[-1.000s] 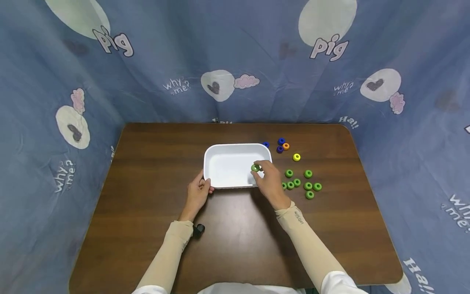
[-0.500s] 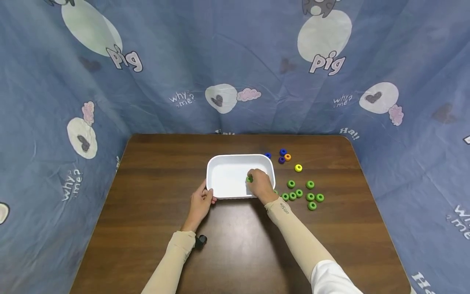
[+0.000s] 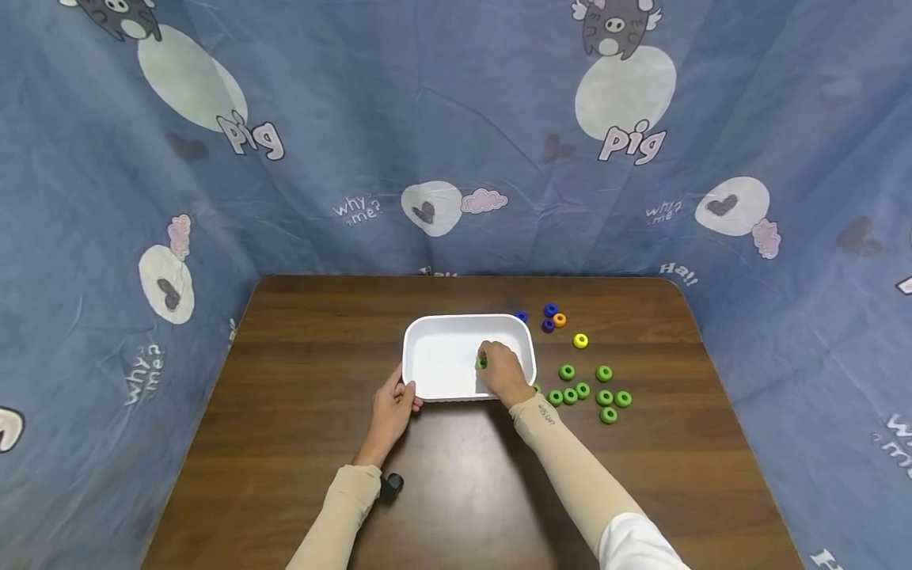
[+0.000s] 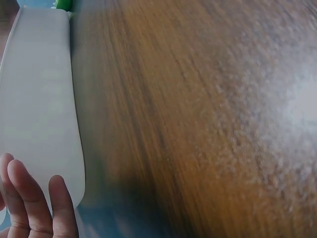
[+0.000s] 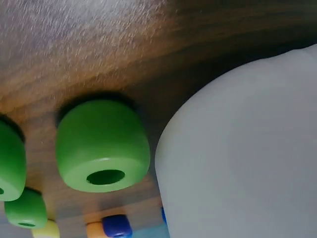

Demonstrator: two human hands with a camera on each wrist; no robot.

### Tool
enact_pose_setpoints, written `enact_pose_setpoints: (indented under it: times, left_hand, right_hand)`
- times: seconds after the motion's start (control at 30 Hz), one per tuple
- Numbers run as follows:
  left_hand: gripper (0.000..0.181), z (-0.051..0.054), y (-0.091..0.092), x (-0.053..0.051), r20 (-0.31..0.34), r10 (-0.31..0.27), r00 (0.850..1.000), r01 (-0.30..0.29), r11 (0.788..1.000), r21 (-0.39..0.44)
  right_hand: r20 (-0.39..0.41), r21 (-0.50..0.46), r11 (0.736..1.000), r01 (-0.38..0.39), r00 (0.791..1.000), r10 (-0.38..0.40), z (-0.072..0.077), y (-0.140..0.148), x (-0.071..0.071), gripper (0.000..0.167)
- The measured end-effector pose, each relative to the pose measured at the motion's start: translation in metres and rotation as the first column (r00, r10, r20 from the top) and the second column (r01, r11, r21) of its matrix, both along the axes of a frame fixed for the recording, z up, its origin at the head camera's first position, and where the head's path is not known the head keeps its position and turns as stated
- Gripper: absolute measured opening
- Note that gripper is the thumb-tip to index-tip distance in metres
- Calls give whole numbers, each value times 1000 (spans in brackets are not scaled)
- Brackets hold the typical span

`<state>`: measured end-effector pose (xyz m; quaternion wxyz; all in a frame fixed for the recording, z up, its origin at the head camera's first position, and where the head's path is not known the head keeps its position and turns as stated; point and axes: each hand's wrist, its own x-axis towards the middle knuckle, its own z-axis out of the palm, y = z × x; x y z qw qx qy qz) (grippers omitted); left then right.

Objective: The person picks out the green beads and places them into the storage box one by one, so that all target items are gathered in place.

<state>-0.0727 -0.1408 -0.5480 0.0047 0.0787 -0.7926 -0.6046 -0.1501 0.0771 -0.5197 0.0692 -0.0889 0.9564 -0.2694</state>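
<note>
A white tray (image 3: 435, 358) stands on the table, a long oblong with rounded corners. My left hand (image 3: 389, 413) holds its near left corner, thumb at the front wall and forefinger along the left side. In the left wrist view, several fingers (image 4: 37, 203) of that hand show beside the tray wall (image 4: 42, 99). Down inside the tray, toward its right end, my right hand (image 3: 504, 374) pinches a green bead (image 3: 481, 362), partly covered by the fingers. Right of the tray lie several loose green beads (image 3: 604, 397); one fills much of the right wrist view (image 5: 103, 146).
Behind the green beads are a yellow bead (image 3: 580, 340), an orange bead (image 3: 560, 320), a purple bead (image 3: 548, 325) and two blue beads (image 3: 551, 309). The brown wooden table (image 3: 313, 356) ends at a blue printed cloth (image 3: 321, 142).
My right hand has moved left and lower into the tray with the green bead. The left hand keeps its place at the corner. The head view has tilted upward.
</note>
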Motion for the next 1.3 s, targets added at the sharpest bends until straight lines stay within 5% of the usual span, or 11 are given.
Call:
enact_pose_setpoints:
  times: [0.17, 0.23, 0.33, 0.47, 0.6, 0.67, 0.77, 0.97, 1.13, 1.3]
  left_hand:
    - [56, 12, 2, 8, 28, -18, 999, 18, 1000, -12]
    - [55, 23, 4, 13, 40, -36, 999, 37, 999, -12]
    - [55, 23, 6, 14, 34, -50, 998, 50, 999, -5]
    - [56, 3, 3, 7, 6, -38, 999, 38, 999, -7]
    - [57, -1, -1, 4, 16, -20, 1000, 20, 1000, -7]
    - [57, 0, -2, 4, 25, -15, 1000, 15, 1000, 2]
    - [56, 0, -4, 3, 22, -16, 1000, 16, 1000, 2]
    - [56, 1, -3, 0, 27, -20, 999, 20, 1000, -8]
    - [57, 0, -4, 0, 32, -22, 999, 22, 1000, -8]
    - [57, -1, -5, 1, 22, -34, 999, 34, 999, -8]
  right_hand:
    - [-93, -69, 998, 12, 995, -19, 2, 7, 9, 34]
    - [-155, -142, 988, 53, 985, -75, 9, 18, 15, 33]
    - [-173, -259, 946, 192, 955, -241, 25, 46, 29, 32]
    - [-137, -370, 825, 427, 853, -503, 32, 99, 57, 30]
    - [-100, -344, 745, 572, 766, -635, 8, 149, 85, 31]
    - [-77, -290, 744, 602, 760, -645, -4, 166, 96, 35]
    - [-48, -236, 768, 595, 782, -621, -16, 181, 106, 42]
    - [0, -208, 804, 557, 822, -569, -24, 185, 105, 43]
    - [-2, -214, 784, 583, 802, -597, -26, 177, 101, 39]
    - [-28, -253, 733, 631, 753, -658, -29, 171, 106, 36]
